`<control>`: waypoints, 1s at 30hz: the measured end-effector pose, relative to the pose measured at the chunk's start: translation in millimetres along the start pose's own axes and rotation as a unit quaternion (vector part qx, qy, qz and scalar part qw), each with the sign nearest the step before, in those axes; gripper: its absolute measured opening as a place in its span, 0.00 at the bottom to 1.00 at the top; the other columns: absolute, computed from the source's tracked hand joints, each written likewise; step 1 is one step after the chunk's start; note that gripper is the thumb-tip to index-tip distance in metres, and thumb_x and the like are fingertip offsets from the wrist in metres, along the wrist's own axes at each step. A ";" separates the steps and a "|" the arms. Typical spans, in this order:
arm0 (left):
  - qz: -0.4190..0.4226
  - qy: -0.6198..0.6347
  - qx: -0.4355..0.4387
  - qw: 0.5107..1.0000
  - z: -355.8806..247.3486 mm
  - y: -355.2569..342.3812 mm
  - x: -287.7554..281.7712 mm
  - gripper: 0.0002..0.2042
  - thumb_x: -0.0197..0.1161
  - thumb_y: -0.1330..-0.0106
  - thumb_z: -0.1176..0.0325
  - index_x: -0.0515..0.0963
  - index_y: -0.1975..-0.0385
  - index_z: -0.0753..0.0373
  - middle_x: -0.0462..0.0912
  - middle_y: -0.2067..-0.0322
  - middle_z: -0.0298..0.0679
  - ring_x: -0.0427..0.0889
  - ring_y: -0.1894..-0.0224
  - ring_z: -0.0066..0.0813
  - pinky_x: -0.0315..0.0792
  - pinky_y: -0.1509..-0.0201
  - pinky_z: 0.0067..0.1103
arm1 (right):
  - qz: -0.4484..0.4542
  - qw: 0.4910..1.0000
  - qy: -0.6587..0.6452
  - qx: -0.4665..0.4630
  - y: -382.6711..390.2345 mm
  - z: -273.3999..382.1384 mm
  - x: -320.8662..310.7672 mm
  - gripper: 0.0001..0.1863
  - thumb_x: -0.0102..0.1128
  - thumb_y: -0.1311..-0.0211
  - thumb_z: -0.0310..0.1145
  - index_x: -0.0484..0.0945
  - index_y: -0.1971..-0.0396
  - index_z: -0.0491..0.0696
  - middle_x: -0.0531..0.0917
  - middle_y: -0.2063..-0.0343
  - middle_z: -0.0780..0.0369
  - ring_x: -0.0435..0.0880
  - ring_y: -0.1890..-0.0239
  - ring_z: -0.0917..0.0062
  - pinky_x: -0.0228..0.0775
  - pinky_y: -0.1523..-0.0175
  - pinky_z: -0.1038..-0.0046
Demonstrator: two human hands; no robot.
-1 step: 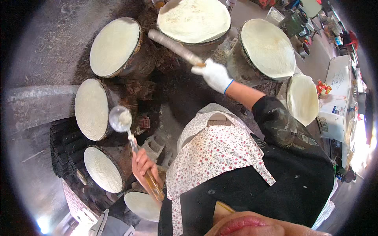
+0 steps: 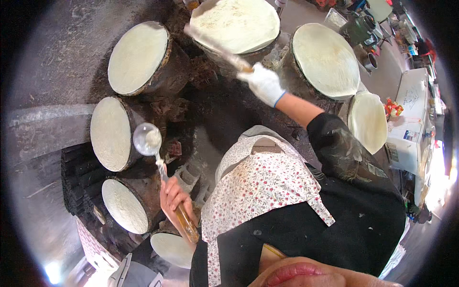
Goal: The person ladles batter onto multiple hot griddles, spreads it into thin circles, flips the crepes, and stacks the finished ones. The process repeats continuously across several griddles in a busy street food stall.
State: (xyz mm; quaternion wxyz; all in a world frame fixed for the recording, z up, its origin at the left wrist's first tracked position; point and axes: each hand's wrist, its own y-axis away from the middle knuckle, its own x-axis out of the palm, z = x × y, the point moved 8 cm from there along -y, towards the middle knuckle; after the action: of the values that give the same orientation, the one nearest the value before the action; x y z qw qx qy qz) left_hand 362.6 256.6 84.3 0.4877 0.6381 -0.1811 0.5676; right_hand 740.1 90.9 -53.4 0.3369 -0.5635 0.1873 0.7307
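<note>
Spatula (image 2: 215, 45): long flat blade, tip under the pale flatbread (image 2: 236, 24) on the top griddle.
Right hand (image 2: 264, 83): gloved, closed round its handle.
Left hand (image 2: 174, 196): bare, gripping the ladle (image 2: 147, 138) (bowl nearly empty).
Advice: probably best to keep the blade flat and slide it gently.

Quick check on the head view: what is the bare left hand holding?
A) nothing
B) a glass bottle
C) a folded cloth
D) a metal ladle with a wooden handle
D: the left hand grips the wooden handle of a metal ladle, its round bowl held beside the pale round griddles; the gloved right hand holds a long flat stick.
</note>
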 end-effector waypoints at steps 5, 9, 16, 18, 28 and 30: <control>0.038 -0.012 -0.073 0.997 101.9 -65.5 27.8 0.23 0.36 0.11 0.65 0.56 0.24 0.69 0.62 0.66 0.35 0.67 0.75 0.20 0.72 0.70 0.21 | -0.103 0.993 -0.039 0.035 -101.7 -121.7 -24.2 0.12 0.61 0.30 0.39 0.87 0.51 0.58 0.84 0.60 0.52 0.89 0.63 0.56 0.84 0.58 0.56; -0.001 -0.046 -0.045 0.998 132.9 -80.5 25.1 0.25 0.39 0.12 0.66 0.51 0.21 0.70 0.64 0.67 0.38 0.69 0.76 0.19 0.75 0.75 0.17 | -0.061 0.997 0.008 0.052 -145.2 -153.0 -13.4 0.15 0.63 0.31 0.45 0.85 0.54 0.50 0.86 0.60 0.52 0.89 0.59 0.55 0.84 0.55 0.59; -0.012 -0.037 -0.031 0.999 128.4 -74.6 35.2 0.25 0.40 0.13 0.68 0.53 0.21 0.70 0.64 0.67 0.37 0.69 0.77 0.18 0.75 0.77 0.18 | -0.155 0.987 -0.044 -0.019 -163.6 -142.6 -90.7 0.14 0.61 0.37 0.40 0.86 0.68 0.44 0.87 0.68 0.47 0.88 0.70 0.51 0.82 0.63 0.56; 0.023 -0.027 -0.040 0.999 124.9 -76.0 39.8 0.24 0.39 0.13 0.68 0.54 0.21 0.69 0.64 0.67 0.37 0.68 0.77 0.18 0.75 0.77 0.18 | -0.197 0.960 0.170 -0.107 -154.2 -112.5 -109.4 0.06 0.66 0.38 0.31 0.87 0.68 0.45 0.85 0.70 0.51 0.88 0.73 0.61 0.82 0.74 0.62; -0.014 -0.103 -0.098 0.990 102.8 -53.9 37.6 0.24 0.38 0.13 0.70 0.50 0.21 0.67 0.65 0.66 0.39 0.69 0.78 0.18 0.73 0.78 0.17 | -0.109 0.970 -0.145 0.161 -138.4 -150.4 -103.3 0.17 0.53 0.26 0.29 0.84 0.43 0.48 0.90 0.57 0.55 0.88 0.66 0.68 0.84 0.53 0.68; -0.031 -0.119 -0.082 0.989 98.7 -56.7 42.6 0.24 0.37 0.13 0.71 0.50 0.21 0.69 0.65 0.66 0.38 0.69 0.78 0.16 0.73 0.80 0.15 | -0.220 0.924 -0.287 0.126 -141.5 -185.3 -148.3 0.15 0.60 0.31 0.33 0.87 0.48 0.55 0.87 0.55 0.55 0.87 0.58 0.65 0.81 0.49 0.65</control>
State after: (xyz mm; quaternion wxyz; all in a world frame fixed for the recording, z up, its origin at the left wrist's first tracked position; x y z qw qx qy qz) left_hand 473.6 214.6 110.9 0.5306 0.6644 -0.2636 0.4556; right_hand 989.2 27.6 47.8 0.5970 -0.3092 0.0443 0.7389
